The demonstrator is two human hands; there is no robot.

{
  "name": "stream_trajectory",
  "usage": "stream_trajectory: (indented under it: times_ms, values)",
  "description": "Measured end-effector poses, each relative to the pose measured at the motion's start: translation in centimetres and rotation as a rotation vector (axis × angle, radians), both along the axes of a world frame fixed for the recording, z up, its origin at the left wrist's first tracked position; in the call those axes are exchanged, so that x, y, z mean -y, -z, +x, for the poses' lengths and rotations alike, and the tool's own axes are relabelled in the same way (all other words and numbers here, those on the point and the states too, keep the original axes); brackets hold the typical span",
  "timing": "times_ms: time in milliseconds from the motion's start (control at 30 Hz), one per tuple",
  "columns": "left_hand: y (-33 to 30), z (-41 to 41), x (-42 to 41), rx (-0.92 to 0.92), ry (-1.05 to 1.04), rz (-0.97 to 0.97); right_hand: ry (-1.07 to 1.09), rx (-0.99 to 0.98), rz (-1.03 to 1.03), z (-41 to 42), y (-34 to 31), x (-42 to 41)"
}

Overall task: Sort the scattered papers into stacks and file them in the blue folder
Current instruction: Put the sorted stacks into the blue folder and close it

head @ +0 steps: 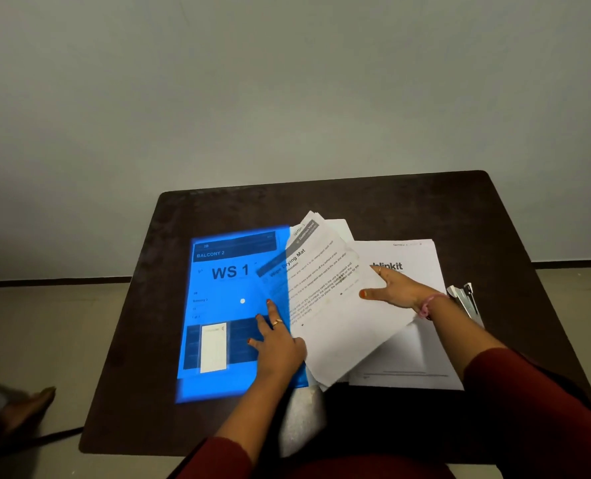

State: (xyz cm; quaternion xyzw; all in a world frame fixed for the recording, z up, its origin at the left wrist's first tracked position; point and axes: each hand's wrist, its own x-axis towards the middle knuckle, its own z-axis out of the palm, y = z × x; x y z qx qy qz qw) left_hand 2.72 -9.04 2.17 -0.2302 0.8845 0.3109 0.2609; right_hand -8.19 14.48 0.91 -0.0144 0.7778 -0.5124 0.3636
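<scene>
A translucent blue folder point(225, 305) lies flat on the left half of the dark table point(373, 198), with a sheet reading "WS 1" showing through it. My left hand point(273, 344) presses on the folder's right edge with fingers spread. A tilted stack of printed papers point(325, 305), the top sheet headed "Wipe Drying Mat", has its left part tucked under the blue cover. My right hand point(394, 288) holds that stack at its right edge, thumb on top. Beneath it lies a white sheet point(421, 347) printed "blinkit".
A stapler-like metal object point(465, 299) lies at the table's right, beside my right wrist. A grey wall stands behind the table. Someone's foot point(28, 409) is on the floor at the lower left, near a dark cable point(55, 435).
</scene>
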Motion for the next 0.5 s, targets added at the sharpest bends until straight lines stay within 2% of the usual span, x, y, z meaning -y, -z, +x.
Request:
stream_trajectory:
  times_ms: [200,333,500]
  values:
    - [1.9,-0.6,-0.2,0.042,0.314,-0.240,0.108,-0.090,0.003,-0.7,1.5,1.6]
    - [1.2,-0.7,-0.7,0.124,0.359,-0.316,0.192,-0.113,0.011,0.1,2.1,2.5]
    - [1.3,-0.5,-0.5,0.132,0.403,-0.327,0.254,-0.155,0.066,2.1,3.2,2.6]
